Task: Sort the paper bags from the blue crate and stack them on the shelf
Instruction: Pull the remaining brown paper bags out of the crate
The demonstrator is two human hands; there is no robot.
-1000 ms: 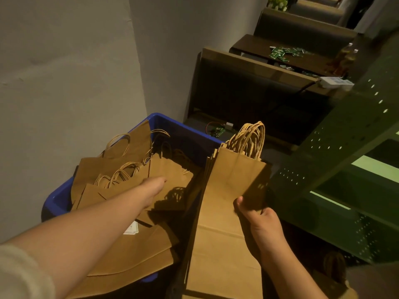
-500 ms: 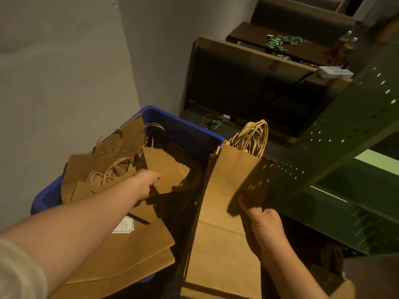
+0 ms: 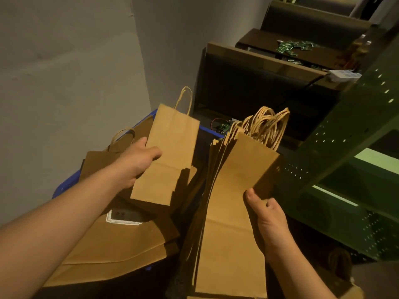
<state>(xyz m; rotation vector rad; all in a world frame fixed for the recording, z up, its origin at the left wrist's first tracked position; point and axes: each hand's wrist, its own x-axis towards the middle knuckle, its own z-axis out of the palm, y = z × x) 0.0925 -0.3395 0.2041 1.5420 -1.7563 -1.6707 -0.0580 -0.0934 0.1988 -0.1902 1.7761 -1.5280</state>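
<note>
A single flat paper bag point(image 3: 170, 156) is gripped by the left hand point(image 3: 138, 162) along its left edge, the thumb laid across the front and the fingers hidden behind it. The bag is held tilted above the blue crate point(image 3: 69, 184), its looped handle uppermost. In the crate beneath it, more paper bags point(image 3: 121, 244) are seen lying flat and overlapping, one with a white label point(image 3: 124, 216) on its face and another with a handle standing up at the back.

A stack of folded bags point(image 3: 233, 212) is held upright by the right hand point(image 3: 269, 221), just beside the crate. The thumb is pressed on the front bag at its right edge, while the fingers are wrapped round the back of the stack, out of sight. The twisted handles point(image 3: 267, 126) of the stack are bunched together at the top.

A green metal shelf point(image 3: 349, 134) with punched holes is seen at the right, close to the stack. Farther back, a dark worktop point(image 3: 269, 43) carries small green pieces point(image 3: 291, 47), which are too small to identify.
</note>
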